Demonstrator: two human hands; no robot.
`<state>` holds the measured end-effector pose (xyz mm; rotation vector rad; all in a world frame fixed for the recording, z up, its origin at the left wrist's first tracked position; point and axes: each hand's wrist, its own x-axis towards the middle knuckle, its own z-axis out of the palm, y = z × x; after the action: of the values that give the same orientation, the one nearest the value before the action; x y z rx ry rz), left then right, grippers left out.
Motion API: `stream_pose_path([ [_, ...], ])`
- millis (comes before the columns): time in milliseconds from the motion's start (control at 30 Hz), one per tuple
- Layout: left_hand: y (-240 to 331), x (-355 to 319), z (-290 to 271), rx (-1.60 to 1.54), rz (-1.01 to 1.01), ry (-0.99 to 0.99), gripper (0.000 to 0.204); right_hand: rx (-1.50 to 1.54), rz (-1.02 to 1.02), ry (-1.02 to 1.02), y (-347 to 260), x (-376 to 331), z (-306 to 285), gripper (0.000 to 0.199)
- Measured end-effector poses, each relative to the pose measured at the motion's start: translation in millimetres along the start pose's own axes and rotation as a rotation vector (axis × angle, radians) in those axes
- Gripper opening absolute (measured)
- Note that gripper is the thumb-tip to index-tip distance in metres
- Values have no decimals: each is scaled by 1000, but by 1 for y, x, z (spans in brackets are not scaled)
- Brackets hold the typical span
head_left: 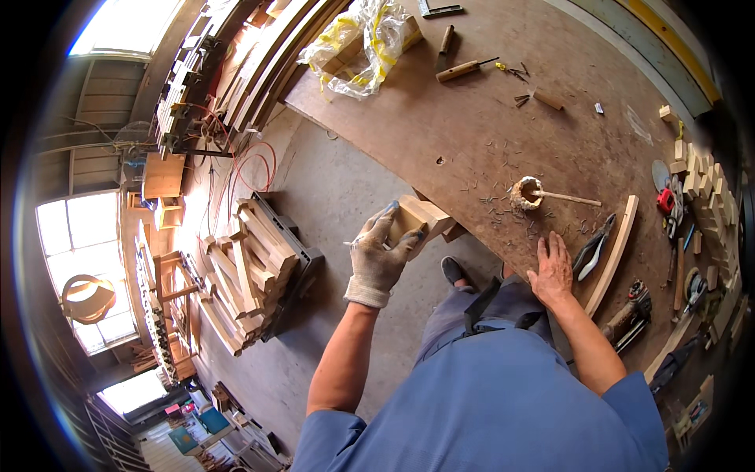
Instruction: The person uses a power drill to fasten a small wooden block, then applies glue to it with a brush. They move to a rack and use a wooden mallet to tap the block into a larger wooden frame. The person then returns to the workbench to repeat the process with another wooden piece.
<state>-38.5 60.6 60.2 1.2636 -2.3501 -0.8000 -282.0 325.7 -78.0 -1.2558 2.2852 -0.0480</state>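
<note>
My left hand (377, 253), in a pale knitted work glove, is closed around a light wooden piece (410, 222) at the edge of the workbench (425, 134). The fingertips of that glove look dark. Bare and with fingers stretched out, my right hand (554, 271) lies flat on the bench top. Beside it are pliers (592, 248) with dark and white handles and a slightly curved wooden strip (613, 256). Farther in stands a small crusted pot (525, 193), a thin wooden stick (570, 197) leaning out of it. Small nails (495, 189) lie scattered around the pot.
Beyond are a clear plastic bag (363, 51) and wooden-handled tools (467, 71). Hand tools (631, 315) and stacked wooden blocks (708, 189) crowd the right side. Left of the bench, a pile of wooden parts (244, 271) rests on a dark base (295, 271) on the concrete floor (314, 169).
</note>
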Motion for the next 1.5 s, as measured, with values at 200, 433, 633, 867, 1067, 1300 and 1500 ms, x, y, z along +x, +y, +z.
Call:
stream_pose_path([
  [200,3,1,-2,-17,-15,4,60,10,-2,6,-1,-1,-1,87],
  [433,-8,4,1,-9,58,0,57,48,33,75,-5,-2,-1,77],
  [633,-15,-2,10,-20,74,32,55,331,225,529,54,-66,-33,50],
  [867,-2,4,5,-48,41,45,61,327,984,519,230,-172,43,73],
  [1067,8,2,-2,-77,-77,-20,56,392,1168,314,242,-160,70,98],
  [1300,-13,2,2,-137,-10,-12,55,314,1111,397,255,-163,83,88],
  [1500,-4,-1,-4,-122,-41,-78,57,625,904,309,179,-167,-30,53],
])
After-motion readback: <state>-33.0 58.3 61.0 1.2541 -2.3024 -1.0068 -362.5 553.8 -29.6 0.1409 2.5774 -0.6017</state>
